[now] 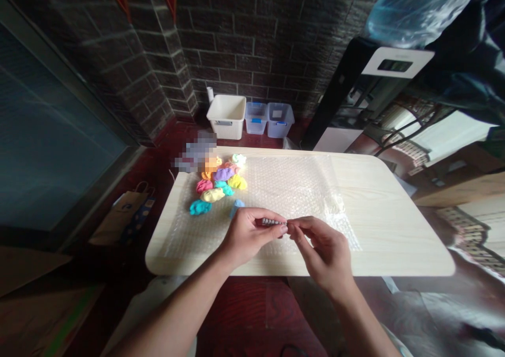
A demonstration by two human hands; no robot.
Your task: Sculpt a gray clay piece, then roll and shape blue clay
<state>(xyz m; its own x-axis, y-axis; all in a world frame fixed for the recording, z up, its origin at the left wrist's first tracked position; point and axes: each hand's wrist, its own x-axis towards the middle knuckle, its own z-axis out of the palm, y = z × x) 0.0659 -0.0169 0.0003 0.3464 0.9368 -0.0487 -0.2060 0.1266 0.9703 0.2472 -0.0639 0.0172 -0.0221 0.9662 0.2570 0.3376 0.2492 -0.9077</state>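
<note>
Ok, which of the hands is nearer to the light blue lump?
Left. The left hand partly covers the light blue lump in this view; the right hand is farther off, to the left hand's right.

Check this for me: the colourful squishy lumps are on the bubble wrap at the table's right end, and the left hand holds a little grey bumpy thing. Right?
Not quite: the head view shows the lumps toward the left end of the table. They are on the bubble wrap, and the left hand holds the little grey bumpy thing.

Head camera looks forward; down too (from above the table [386, 210]).
</note>
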